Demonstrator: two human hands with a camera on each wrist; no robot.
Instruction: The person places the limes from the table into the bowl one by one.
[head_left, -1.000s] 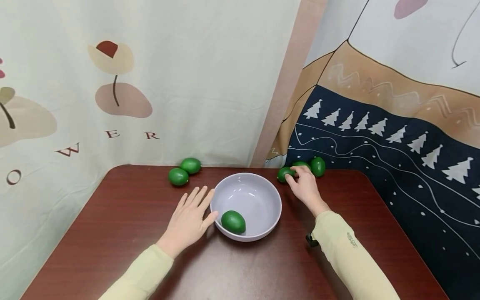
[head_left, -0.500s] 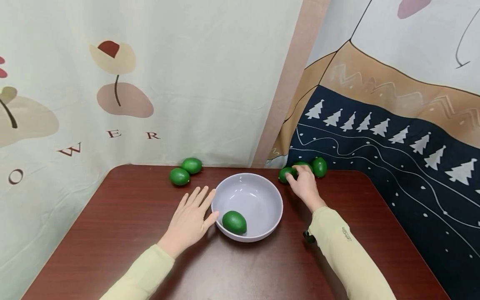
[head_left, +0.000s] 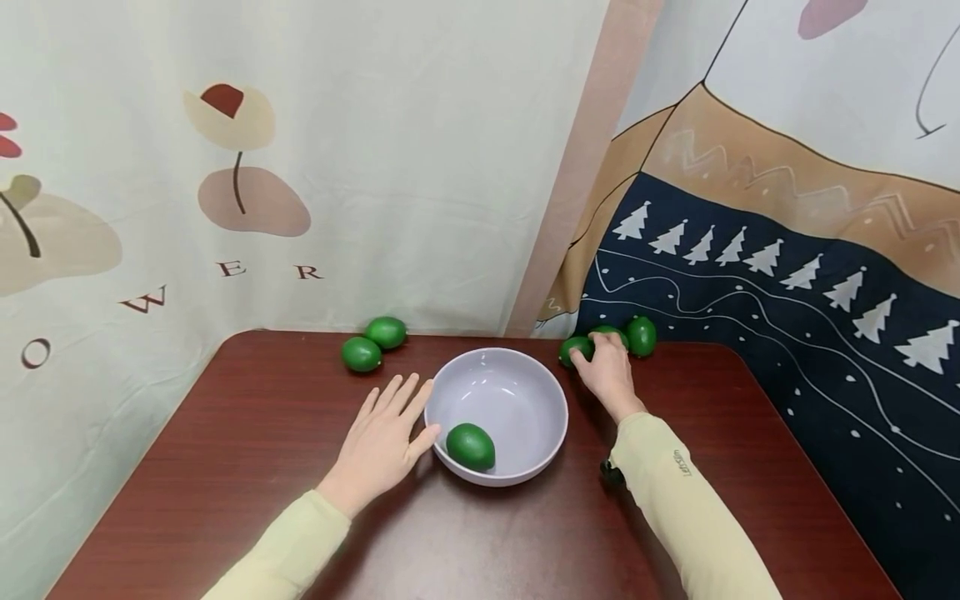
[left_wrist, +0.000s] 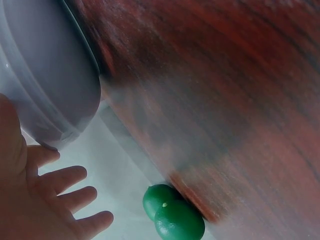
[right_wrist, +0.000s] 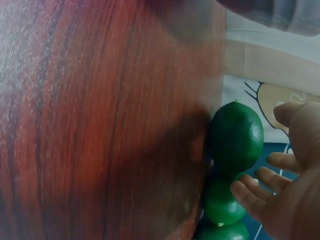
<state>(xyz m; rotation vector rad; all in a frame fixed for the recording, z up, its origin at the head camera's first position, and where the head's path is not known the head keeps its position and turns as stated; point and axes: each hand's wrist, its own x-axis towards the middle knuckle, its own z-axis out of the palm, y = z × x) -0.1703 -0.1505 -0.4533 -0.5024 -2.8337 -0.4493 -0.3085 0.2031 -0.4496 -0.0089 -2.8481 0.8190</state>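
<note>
A pale lilac bowl stands mid-table with one green lime at its near left side. My left hand is at the bowl's left rim, fingers straight and spread; whether it touches the rim I cannot tell. At the table's far right edge my right hand hovers over a cluster of limes. Its thumb and fingers are apart above the leftmost lime. In the right wrist view a gap shows between the thumb and this lime. The middle lime is partly hidden by the fingers.
Another lime completes the right cluster. Two limes, one nearer and one farther, touch at the back left. A brown wooden table meets a pale curtain and a dark printed cloth along its back.
My right wrist and sleeve have swung slightly left while the fingers stay over the same limes. My left hand and the bowl keep their places. The head view has shifted a little.
</note>
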